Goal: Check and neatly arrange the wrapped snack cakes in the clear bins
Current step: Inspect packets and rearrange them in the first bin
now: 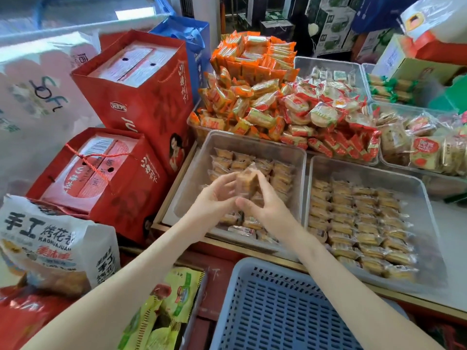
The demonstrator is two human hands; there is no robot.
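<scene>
Above the left clear bin (192,173), we pinch one wrapped snack cake (246,184) between our left hand (214,198) and right hand (262,203). Its rows lie directly below our curled fingers.

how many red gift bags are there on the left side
2. The tall red gift bag stands at the back, beside the blue bag. The second red gift bag sits nearer, in front of it. More may be hidden.

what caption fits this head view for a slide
Left hand and right hand hold a wrapped snack cake over a clear bin.
</scene>
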